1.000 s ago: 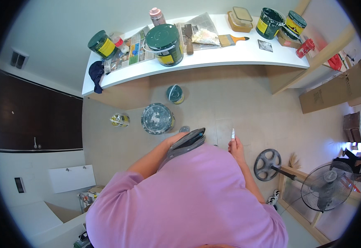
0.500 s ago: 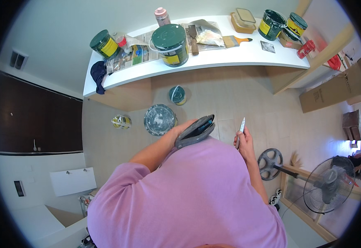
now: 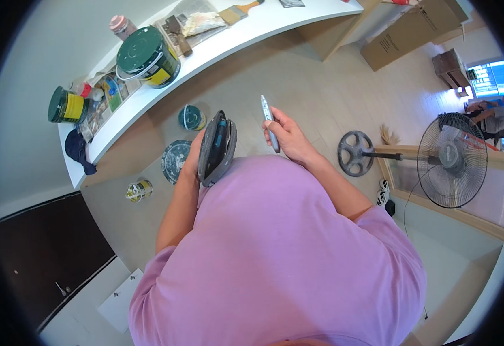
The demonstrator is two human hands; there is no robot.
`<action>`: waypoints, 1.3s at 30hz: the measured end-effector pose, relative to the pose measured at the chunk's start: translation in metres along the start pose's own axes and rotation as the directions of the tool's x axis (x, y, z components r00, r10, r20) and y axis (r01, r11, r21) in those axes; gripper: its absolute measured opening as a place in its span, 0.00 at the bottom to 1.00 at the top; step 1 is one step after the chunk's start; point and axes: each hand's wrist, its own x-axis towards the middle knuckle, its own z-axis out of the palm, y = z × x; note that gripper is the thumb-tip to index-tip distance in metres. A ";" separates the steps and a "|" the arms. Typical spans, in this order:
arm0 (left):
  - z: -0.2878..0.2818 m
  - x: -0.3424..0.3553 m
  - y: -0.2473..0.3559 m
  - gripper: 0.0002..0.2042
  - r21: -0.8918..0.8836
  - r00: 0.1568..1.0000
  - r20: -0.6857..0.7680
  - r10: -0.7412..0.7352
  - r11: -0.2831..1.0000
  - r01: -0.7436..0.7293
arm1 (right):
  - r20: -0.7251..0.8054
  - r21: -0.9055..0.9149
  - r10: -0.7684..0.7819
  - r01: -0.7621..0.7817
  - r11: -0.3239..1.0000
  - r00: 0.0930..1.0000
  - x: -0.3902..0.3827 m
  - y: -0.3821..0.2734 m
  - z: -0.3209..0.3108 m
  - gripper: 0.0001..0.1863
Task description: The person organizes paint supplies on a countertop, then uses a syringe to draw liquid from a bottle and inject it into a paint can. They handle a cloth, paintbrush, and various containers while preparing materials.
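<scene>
My left hand (image 3: 193, 157) is wrapped round the side of a dark grey pouch (image 3: 205, 158), held upright against my front. The pouch gapes open along its top, and something blue shows inside. Most of the left fingers are hidden behind it. My right hand (image 3: 292, 138) is closed round a slim pointed tool (image 3: 266, 107), with a whitish speckled tip and a grey handle. Its tip points away from me; its exact kind cannot be made out. The tool and the pouch are apart, with a gap of floor between them.
Ahead curves a white counter (image 3: 217, 49) with a green paint bucket (image 3: 142, 49), a paintbrush (image 3: 234, 12) and newspaper. On the floor stand a small green bucket (image 3: 192, 117), a white-smeared round lid (image 3: 174, 161) and a yellow can (image 3: 139, 189). At right are a standing fan (image 3: 449, 155) and a cardboard box (image 3: 407, 36).
My view has turned to the right, and the counter now slants at upper left. My right hand has raised the tool closer to the pouch. The pouch now stands more upright.
</scene>
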 end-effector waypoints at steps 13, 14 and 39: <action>0.016 -0.005 0.009 0.18 0.224 0.984 0.161 -0.078 0.974 0.041 | 0.190 -0.498 -0.134 0.213 0.841 0.973 -0.017 -0.057 -0.001 0.27; 0.014 -0.002 0.010 0.19 0.282 0.978 0.188 -0.089 0.959 0.033 | 0.267 -0.562 -0.140 0.272 0.781 0.953 -0.023 -0.080 0.001 0.25; 0.052 -0.008 0.037 0.16 0.018 0.961 0.276 0.015 1.000 -0.021 | 0.646 -0.746 0.330 0.661 0.082 0.688 -0.008 -0.174 0.106 0.10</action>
